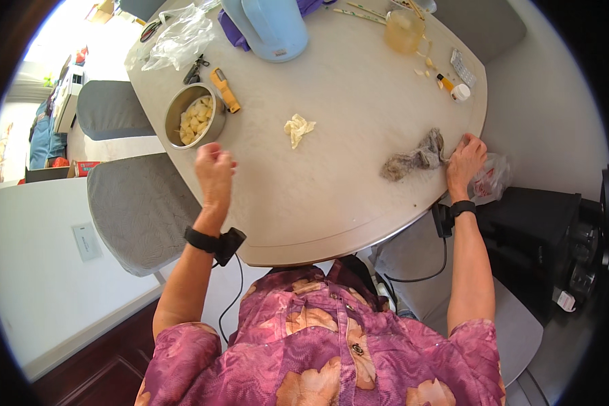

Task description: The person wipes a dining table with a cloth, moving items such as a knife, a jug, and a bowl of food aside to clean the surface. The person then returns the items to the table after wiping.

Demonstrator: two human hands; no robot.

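Observation:
My left hand [213,175], slightly blurred, is raised over the left table edge with its fingers curled. Just beyond it stands a round metal bowl [218,122] holding peeled, cut pale-yellow pieces [197,120], possibly potato. Whether anything is between those fingers cannot be made out. Over at the right table edge, my right hand [467,162] lies with bent fingers beside a crumpled grey, dirty rag [415,156]. Its fingertips are partly hidden, so a grip on the rag's end is unclear. A crumpled pale-yellow tissue or wipe [299,130] lies mid-table.
An orange-handled tool [225,91] and keys [196,70] lie by the bowl. Beyond are a clear plastic bag [182,36], a blue pitcher [271,30] and a glass jar [404,33]. A white-capped bottle [460,93] and blister pack [463,67] lie right. Grey chairs [137,208] flank the table.

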